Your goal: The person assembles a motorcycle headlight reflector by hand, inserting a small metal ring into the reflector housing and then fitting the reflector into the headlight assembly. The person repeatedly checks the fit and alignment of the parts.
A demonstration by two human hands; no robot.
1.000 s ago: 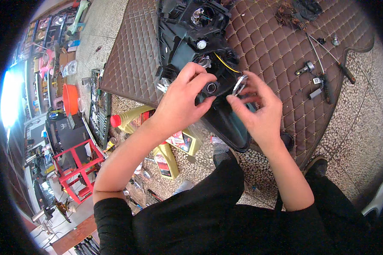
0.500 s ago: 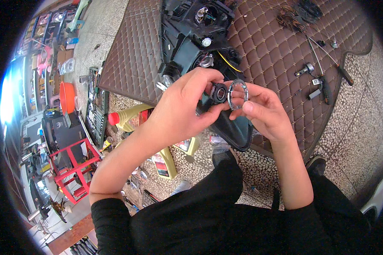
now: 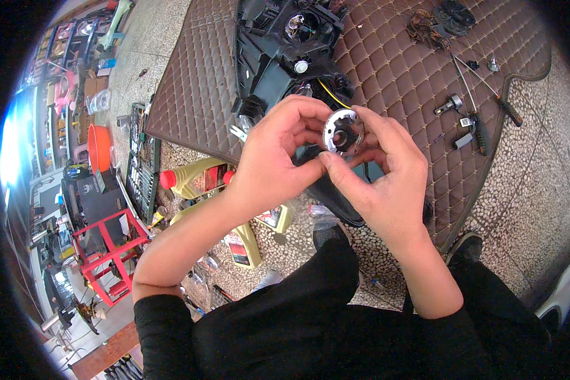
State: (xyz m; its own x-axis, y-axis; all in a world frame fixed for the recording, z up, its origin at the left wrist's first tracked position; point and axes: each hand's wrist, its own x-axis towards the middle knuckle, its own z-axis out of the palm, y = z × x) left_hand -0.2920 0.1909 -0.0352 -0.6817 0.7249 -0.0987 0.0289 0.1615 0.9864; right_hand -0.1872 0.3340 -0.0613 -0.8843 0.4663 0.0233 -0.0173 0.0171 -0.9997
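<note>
Both hands are raised over the black car headlight housing (image 3: 267, 81), which lies on a quilted mat. Between my fingertips is a silver metal ring (image 3: 329, 132), with a black round part (image 3: 342, 137) seen just behind or within it. The thumb and forefinger of my right hand (image 3: 389, 174) pinch the ring by its edge. My left hand (image 3: 284, 149) curls its fingers around the black part's left side, thumb tip near the ring's lower edge. Whether the two pieces are seated together I cannot tell. A yellow wire (image 3: 333, 93) runs from the housing behind my hands.
The brown quilted mat (image 3: 386, 63) carries screwdrivers (image 3: 481, 136), a small bulb-like part (image 3: 448, 104) and tangled wires (image 3: 424, 30). Yellow-green bottles (image 3: 240, 246) stand left of my legs. Farther left are an open tool case (image 3: 144, 171), an orange basin (image 3: 99, 147) and a red metal frame (image 3: 111, 250).
The ring has moved left from beside the black part to line up over it, and has turned to show its silver face. My right hand has come closer to my left.
</note>
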